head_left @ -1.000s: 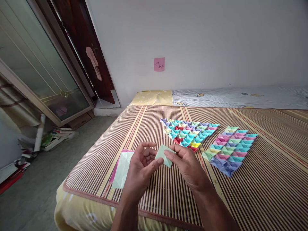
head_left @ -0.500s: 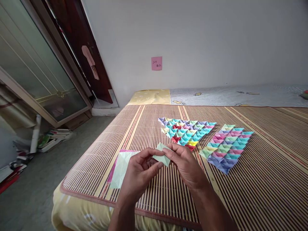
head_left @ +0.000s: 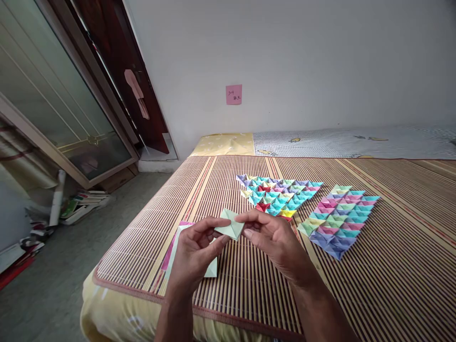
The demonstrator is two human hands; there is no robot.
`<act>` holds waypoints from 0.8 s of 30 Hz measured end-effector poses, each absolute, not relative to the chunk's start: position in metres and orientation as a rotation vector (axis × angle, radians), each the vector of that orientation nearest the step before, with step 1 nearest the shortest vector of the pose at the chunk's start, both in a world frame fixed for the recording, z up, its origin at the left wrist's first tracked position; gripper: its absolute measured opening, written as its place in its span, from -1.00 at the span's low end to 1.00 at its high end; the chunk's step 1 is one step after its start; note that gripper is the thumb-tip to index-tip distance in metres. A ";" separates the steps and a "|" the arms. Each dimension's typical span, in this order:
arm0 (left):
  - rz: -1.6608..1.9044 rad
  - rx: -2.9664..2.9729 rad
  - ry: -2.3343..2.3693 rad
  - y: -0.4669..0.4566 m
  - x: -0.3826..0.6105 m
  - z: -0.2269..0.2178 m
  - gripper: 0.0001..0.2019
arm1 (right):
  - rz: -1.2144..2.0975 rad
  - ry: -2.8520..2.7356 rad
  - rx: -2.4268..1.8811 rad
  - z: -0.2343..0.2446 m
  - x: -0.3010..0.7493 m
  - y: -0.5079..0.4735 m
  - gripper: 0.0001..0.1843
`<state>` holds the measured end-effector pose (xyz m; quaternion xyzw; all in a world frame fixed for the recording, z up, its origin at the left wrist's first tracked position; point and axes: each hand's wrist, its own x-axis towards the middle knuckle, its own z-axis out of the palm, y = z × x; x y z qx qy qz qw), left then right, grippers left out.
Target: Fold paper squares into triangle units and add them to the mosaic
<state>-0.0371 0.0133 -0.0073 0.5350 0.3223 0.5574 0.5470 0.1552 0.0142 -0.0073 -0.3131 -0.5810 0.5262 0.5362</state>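
My left hand [head_left: 194, 251] and my right hand [head_left: 272, 240] both pinch a small folded pale green paper piece [head_left: 230, 225], held a little above a striped bamboo mat [head_left: 392, 266]. Fingers of both hands are closed on its edges. Under my left hand lies a flat pale green sheet [head_left: 178, 249] on top of a pink sheet [head_left: 170, 247]. Beyond my hands, two flat panels of joined coloured folded paper units lie on the mat: one in the middle [head_left: 280, 195], one to the right [head_left: 338, 219].
The mat covers a bed with yellow bedding [head_left: 224, 142] and a checked sheet [head_left: 338, 142] against a white wall with a pink note [head_left: 233, 94]. At left are the floor, a glass cabinet door [head_left: 53, 104], a dark wooden door [head_left: 121, 61] and stacked books [head_left: 81, 204].
The folded green piece has been turned and shifted slightly left between my fingers. My hands rose a little, and more of the flat green sheet shows below my left hand.
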 end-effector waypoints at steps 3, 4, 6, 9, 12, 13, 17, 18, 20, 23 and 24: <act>1.329 1.285 0.763 0.013 -0.038 -0.006 -0.83 | 1.267 -1.356 -0.769 -0.010 0.155 0.016 -0.79; 1.323 1.292 0.771 0.012 -0.038 -0.006 -0.85 | 1.263 -1.355 -0.784 -0.011 0.156 0.016 -0.80; 1.304 1.304 0.792 0.012 -0.039 -0.006 -0.86 | 1.251 -1.364 -0.812 -0.011 0.156 0.017 -0.83; 1.290 1.303 0.803 0.013 -0.040 -0.009 -0.83 | 1.218 -1.381 -0.842 -0.012 0.157 0.017 -0.85; 1.292 1.292 0.789 0.015 -0.040 -0.012 -0.79 | 1.190 -1.404 -0.855 -0.014 0.158 0.017 -0.81; 1.295 1.288 0.783 0.015 -0.039 -0.012 -0.79 | 1.185 -1.412 -0.859 -0.014 0.158 0.017 -0.79; 1.281 1.258 0.744 0.015 -0.037 -0.011 -0.74 | 1.162 -1.425 -0.886 -0.015 0.157 0.017 -0.75; 1.277 1.249 0.736 0.015 -0.037 -0.011 -0.72 | 1.153 -1.429 -0.888 -0.014 0.157 0.017 -0.74; 1.278 1.232 0.742 0.015 -0.037 -0.011 -0.71 | 1.126 -1.439 -0.895 -0.013 0.156 0.017 -0.74; 1.298 1.219 0.771 0.015 -0.037 -0.011 -0.74 | 1.071 -1.461 -0.914 -0.012 0.156 0.017 -0.77; 1.300 1.218 0.777 0.015 -0.037 -0.011 -0.74 | 1.058 -1.469 -0.918 -0.011 0.156 0.017 -0.78</act>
